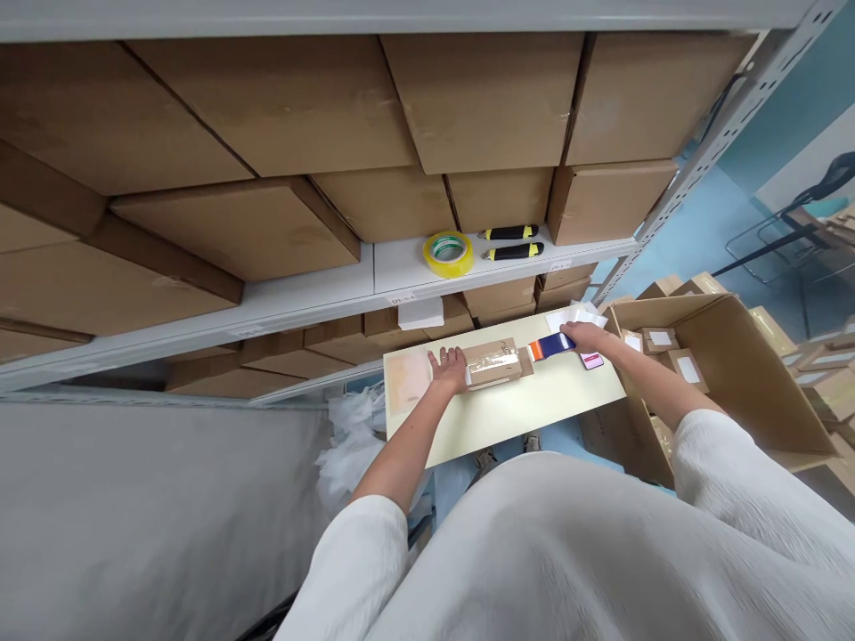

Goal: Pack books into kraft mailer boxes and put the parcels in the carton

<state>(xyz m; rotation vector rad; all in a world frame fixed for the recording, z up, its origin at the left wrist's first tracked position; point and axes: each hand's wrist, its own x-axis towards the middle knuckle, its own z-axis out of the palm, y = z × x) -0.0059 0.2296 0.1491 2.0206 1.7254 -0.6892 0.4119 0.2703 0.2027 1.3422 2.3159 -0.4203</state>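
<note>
A long brown cardboard box [492, 363] with clear tape across its top lies on a pale board [534, 405]. My left hand [447, 369] rests against the box's left end, fingers spread. At the other end, a flap [525, 361] stands out. Just beyond it, my right hand [582, 336] grips a flat dark-blue packet [553, 345] with orange and white stripes at its near-box end. Whether that end touches the flap, I cannot tell. A phone [591, 361] with a lit screen lies below my right hand.
Above the board, a shelf [401, 274] holds large cartons [481, 102], a yellow tape roll [448, 255] and two utility knives [513, 242]. An open carton [748, 374] with small boxes stands right. Crumpled plastic [354, 436] lies left below; white papers [575, 313] sit at the board's back.
</note>
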